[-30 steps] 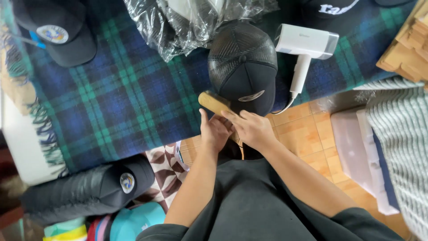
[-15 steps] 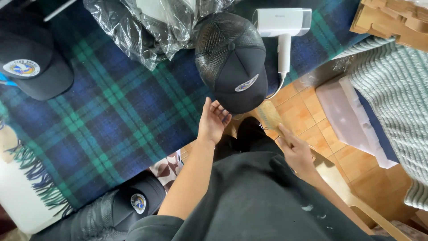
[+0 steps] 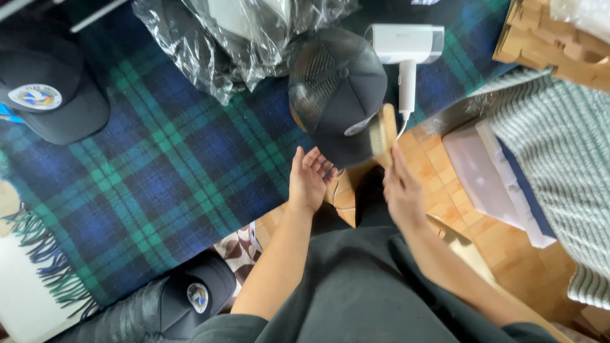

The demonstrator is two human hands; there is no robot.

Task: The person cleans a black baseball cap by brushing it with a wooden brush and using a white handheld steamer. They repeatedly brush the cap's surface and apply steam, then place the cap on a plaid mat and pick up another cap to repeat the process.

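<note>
- Plaid blanket (image 3: pixel 165 178), blue and green: lying spread under everything.
- Black mesh-backed cap (image 3: pixel 337 89): sitting on the blanket's near edge, just beyond my hands.
- White hair dryer (image 3: pixel 408 47): lying just right of the cap.
- My left hand (image 3: pixel 309 181): hovering open, fingers spread, holding nothing, fingertips nearing the cap's brim.
- My right hand (image 3: pixel 401 190): gripping the wooden brush (image 3: pixel 383 130), pressing it against the cap's brim.

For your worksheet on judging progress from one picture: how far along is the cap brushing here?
Done: nothing shows finished. In hand: the right hand holds a wooden brush against the black mesh cap, which the left hand steadies from below. Left: a stack of black caps and another badged cap lie untouched.
</note>
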